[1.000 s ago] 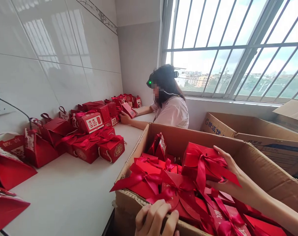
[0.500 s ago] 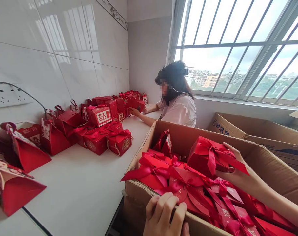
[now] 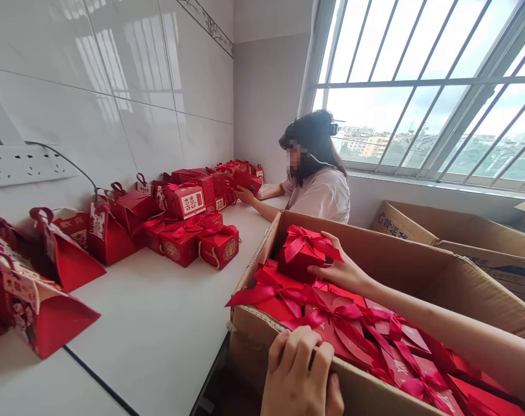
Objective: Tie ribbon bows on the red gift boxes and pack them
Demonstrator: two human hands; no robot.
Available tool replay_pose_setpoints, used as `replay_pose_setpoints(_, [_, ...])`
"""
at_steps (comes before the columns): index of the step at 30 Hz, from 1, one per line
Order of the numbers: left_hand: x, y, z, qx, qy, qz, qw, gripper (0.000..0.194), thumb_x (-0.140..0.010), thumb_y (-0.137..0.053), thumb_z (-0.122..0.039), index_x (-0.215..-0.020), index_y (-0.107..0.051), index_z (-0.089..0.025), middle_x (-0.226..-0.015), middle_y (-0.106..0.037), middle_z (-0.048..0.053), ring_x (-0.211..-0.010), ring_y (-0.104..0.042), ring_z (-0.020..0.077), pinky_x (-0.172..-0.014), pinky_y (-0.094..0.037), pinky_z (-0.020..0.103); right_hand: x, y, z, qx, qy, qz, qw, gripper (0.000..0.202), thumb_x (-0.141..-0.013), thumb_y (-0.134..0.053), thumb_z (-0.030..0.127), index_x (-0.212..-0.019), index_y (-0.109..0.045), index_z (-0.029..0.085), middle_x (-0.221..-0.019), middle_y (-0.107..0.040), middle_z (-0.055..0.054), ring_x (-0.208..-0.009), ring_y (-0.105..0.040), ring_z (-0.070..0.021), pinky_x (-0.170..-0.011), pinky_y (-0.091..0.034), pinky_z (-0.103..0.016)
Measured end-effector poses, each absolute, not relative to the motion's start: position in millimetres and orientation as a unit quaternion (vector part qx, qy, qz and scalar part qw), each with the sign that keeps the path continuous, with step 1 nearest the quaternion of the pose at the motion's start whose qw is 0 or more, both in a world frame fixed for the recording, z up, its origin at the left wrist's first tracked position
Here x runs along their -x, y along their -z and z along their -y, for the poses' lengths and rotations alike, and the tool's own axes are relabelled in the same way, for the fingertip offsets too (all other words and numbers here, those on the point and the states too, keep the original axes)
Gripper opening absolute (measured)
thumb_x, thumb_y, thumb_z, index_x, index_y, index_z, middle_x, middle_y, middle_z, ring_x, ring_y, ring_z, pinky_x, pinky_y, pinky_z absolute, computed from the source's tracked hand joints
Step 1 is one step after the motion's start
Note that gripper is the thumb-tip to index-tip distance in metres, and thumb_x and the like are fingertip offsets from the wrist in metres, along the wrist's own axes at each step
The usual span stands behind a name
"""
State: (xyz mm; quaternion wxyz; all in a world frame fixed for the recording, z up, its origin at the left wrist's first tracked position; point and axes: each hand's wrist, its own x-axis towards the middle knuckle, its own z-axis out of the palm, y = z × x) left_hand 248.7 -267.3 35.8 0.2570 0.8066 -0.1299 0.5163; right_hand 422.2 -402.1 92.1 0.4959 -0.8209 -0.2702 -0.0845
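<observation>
My right hand (image 3: 334, 263) grips a red gift box (image 3: 297, 263) topped with a ribbon bow, at the far left corner inside the cardboard box (image 3: 297, 359). Its fingers and thumb are on the gift box's right side; whether the underside rests on anything is hidden. Curled over the near rim of the cardboard box, my left hand (image 3: 300, 370) holds its wall. Several more red gift boxes (image 3: 338, 323) with ribbon bows fill the space between my hands, packed close together.
On the white table (image 3: 158, 312) stand several red gift boxes (image 3: 219, 247) and triangular handled boxes (image 3: 65, 320). A co-worker (image 3: 316, 173) across the table handles another red box. Behind the carton lies an open cardboard box (image 3: 403, 222), below the barred window (image 3: 418, 104).
My right hand has carried the gift box left and away from me into the carton's far corner. My left hand stays on the rim. The view has shifted slightly.
</observation>
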Motion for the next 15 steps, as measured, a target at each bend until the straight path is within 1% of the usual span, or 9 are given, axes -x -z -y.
replay_pose_setpoints(4, [-244.2, -38.0, 265.0, -0.821, -0.484, 0.139, 0.267, 0.019, -0.087, -0.047, -0.025, -0.094, -0.064, -0.022, -0.091, -0.068, 0.000, -0.094, -0.061, 0.0134, -0.099, -0.029, 0.026, -403.7, -98.9, 469.2, 0.875, 0.091, 0.208, 0.427, 0.093, -0.065, -0.073, 0.045, -0.140, -0.022, 0.023, -0.118, -0.055, -0.011, -0.103, -0.060, -0.0295, -0.095, -0.046, -0.051])
replay_pose_setpoints(6, [-243.5, -37.9, 264.1, -0.826, -0.468, 0.142, 0.281, 0.019, -0.088, -0.047, -0.026, -0.096, -0.064, -0.022, -0.093, -0.068, 0.000, -0.096, -0.060, 0.0136, -0.100, -0.028, 0.026, -385.3, -96.8, 508.4, 0.895, 0.089, 0.167, 0.404, 0.092, -0.068, -0.070, 0.045, -0.140, -0.018, 0.023, -0.113, -0.057, -0.010, -0.103, -0.060, -0.0305, -0.096, -0.045, -0.051])
replay_pose_setpoints(8, [-243.6, -37.2, 263.6, -0.825, -0.458, 0.147, 0.296, 0.021, -0.090, -0.044, -0.029, -0.097, -0.064, -0.022, -0.095, -0.068, 0.001, -0.099, -0.059, 0.0139, -0.101, -0.026, 0.027, -363.1, -91.1, 538.6, 0.911, 0.087, 0.160, 0.370, 0.092, -0.069, -0.069, 0.044, -0.140, -0.016, 0.022, -0.117, -0.056, -0.012, -0.105, -0.059, -0.0320, -0.097, -0.045, -0.050])
replay_pose_setpoints(10, [-243.7, -36.5, 263.2, -0.823, -0.452, 0.151, 0.309, 0.024, -0.092, -0.042, -0.031, -0.097, -0.063, -0.022, -0.096, -0.068, 0.002, -0.100, -0.058, 0.0144, -0.102, -0.025, 0.027, -341.8, -85.3, 554.3, 0.921, 0.056, 0.188, 0.336, 0.090, -0.070, -0.069, 0.041, -0.140, -0.017, 0.022, -0.127, -0.050, -0.015, -0.112, -0.057, -0.0326, -0.099, -0.044, -0.048])
replay_pose_setpoints(12, [-243.4, -36.4, 262.8, -0.825, -0.444, 0.153, 0.315, 0.024, -0.092, -0.042, -0.031, -0.097, -0.063, -0.022, -0.097, -0.068, 0.003, -0.100, -0.058, 0.0150, -0.103, -0.024, 0.028, -326.2, -83.3, 555.7, 0.920, 0.005, 0.223, 0.322, 0.087, -0.070, -0.069, 0.038, -0.141, -0.020, 0.023, -0.136, -0.044, -0.015, -0.118, -0.053, -0.0321, -0.098, -0.045, -0.044])
replay_pose_setpoints(15, [-242.3, -37.2, 261.8, -0.833, -0.431, 0.152, 0.312, 0.023, -0.091, -0.043, -0.030, -0.097, -0.063, -0.022, -0.098, -0.067, 0.004, -0.100, -0.057, 0.0160, -0.103, -0.024, 0.029, -318.7, -91.1, 543.0, 0.912, -0.062, 0.243, 0.324, 0.092, -0.061, -0.074, 0.033, -0.139, -0.027, 0.020, -0.138, -0.042, -0.016, -0.120, -0.052, -0.0318, -0.097, -0.046, -0.040])
